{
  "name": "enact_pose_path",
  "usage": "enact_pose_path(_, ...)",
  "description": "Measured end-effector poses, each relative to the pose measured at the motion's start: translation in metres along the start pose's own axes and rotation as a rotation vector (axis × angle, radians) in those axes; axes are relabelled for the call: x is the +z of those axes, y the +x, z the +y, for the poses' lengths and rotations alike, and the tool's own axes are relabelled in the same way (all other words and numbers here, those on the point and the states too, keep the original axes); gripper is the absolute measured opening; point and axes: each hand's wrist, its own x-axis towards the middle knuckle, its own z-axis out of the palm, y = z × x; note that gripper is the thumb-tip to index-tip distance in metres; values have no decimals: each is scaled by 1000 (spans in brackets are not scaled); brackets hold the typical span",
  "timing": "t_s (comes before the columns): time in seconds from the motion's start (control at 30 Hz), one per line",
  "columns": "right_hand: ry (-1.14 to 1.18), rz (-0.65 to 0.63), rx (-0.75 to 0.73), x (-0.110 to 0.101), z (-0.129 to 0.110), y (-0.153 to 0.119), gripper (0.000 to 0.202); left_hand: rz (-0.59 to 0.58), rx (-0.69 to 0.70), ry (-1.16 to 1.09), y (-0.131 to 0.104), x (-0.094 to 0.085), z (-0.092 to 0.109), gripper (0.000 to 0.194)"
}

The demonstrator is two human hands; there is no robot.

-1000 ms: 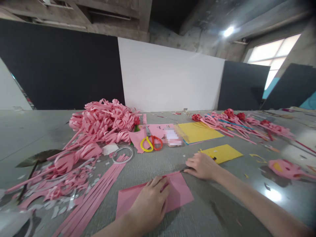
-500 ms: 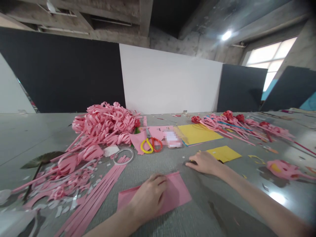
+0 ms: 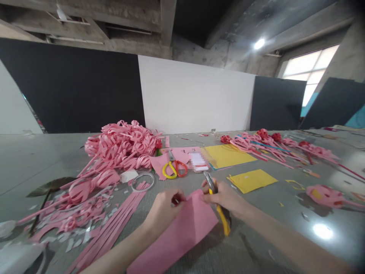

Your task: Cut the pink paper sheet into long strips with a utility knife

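Note:
My left hand [image 3: 165,207] is closed, its fingers pinched on the upper edge of a sheet of pink paper [image 3: 179,236]. The sheet is bent up off the grey floor on that side. In my right hand [image 3: 226,196] is a pair of pliers [image 3: 224,220] with a grey metal head and yellow-and-black handles. The head points away from me. The thumb of that hand also touches the paper's upper right corner. Just beyond my hands lie scissors [image 3: 170,170] with one yellow and one red handle, and a phone [image 3: 199,161].
Left, a heap of pink paper-strip flowers [image 3: 122,142], a roll of clear tape [image 3: 142,182], long pink strips [image 3: 114,224] and scraps. Right, yellow sheets [image 3: 230,155], a folded yellow piece [image 3: 252,180], a pink flower [image 3: 325,196] and more flowers [image 3: 256,144]. Panels [image 3: 196,95] stand behind.
My right hand has lifted the pliers off the floor and come left to the pink paper. My left hand has moved from resting on the sheet to pinching its raised edge.

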Motion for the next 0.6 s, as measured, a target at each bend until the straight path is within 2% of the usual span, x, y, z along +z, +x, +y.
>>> enact_pose_path(0.2, -39, -59, -55, 12, 0, -9, 24, -55, 139, -3, -5, 0, 15, 12)
enact_pose_path(0.27, -57, -96, -67, 14, -2, -12, 19, -63, 129, -48, -6, 0, 19, 15)
enact_pose_path(0.4, -10, -141, -19, 19, -9, -18, 18, -87, 6, -143, -5, -1, 19, 22)
enact_pose_path(0.6, 118, -158, 48, 20, -13, -22, 23, -242, -222, -443, -1, -3, 15, 35)
